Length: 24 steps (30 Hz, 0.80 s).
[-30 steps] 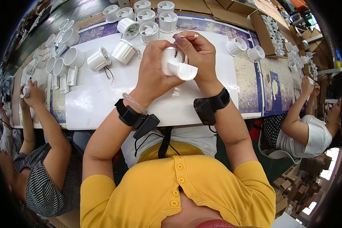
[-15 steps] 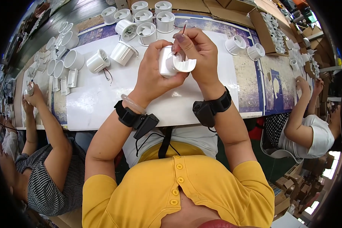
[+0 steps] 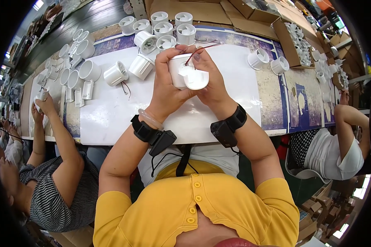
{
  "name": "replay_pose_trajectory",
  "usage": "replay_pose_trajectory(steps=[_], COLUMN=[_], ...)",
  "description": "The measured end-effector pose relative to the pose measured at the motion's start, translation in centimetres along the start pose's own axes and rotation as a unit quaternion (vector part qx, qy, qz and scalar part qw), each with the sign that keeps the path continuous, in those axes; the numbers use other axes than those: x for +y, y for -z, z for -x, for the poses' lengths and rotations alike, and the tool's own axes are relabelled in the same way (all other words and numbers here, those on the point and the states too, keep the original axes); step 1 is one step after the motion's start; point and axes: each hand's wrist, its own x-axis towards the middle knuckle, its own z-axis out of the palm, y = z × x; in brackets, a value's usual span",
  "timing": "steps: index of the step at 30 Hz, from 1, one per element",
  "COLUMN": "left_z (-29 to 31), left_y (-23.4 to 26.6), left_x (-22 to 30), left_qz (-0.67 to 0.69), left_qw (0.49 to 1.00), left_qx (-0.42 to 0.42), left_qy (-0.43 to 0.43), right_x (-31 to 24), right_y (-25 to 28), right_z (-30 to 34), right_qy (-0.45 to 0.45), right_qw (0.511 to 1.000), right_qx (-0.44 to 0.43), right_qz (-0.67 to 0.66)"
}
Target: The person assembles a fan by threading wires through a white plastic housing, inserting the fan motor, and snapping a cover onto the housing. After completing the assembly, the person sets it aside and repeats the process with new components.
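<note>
Above the middle of the white work sheet (image 3: pixel 111 111) I hold a white plastic fan housing (image 3: pixel 175 68) in both hands. My left hand (image 3: pixel 165 88) wraps round its left side, thumb along the lower edge. From the right, my right hand (image 3: pixel 213 78) closes on the same housing, its fingers behind it. A white half-round part (image 3: pixel 197 80) sticks out of the housing toward me. A thin dark red wire (image 3: pixel 189 59) comes out of the top and bends off to the right, past my right fingertips. The housing's far side is hidden.
Several white fan cups (image 3: pixel 164 29) stand at the back. More cups (image 3: pixel 90 70) and small white covers (image 3: pixel 87 89) lie to the left. Two fan cups (image 3: pixel 258 59) are on the right, near a carton of white parts (image 3: pixel 292 53). Co-workers sit on both sides.
The wire, upright between my right fingertips before, now leans free to the right. My right hand has slid lower round the housing. The right co-worker's arm has shifted.
</note>
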Motion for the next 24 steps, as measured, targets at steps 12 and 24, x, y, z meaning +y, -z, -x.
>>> replay_pose_trajectory(steps=[12,24], left_z=[-0.9,-0.5], left_y=[-0.3,-2.2], left_x=[0.7,0.3], left_qz=[0.346,0.334], left_qw=[0.925,0.93], left_qx=[-0.027,0.084], left_qy=[0.158,0.126], right_x=[0.3,-0.2], right_y=[0.3,-1.0], right_z=[0.1,0.4], right_qy=[0.169,0.193], right_qw=[0.983,0.974], right_qx=[0.034,0.09], right_qz=[0.068,0.084])
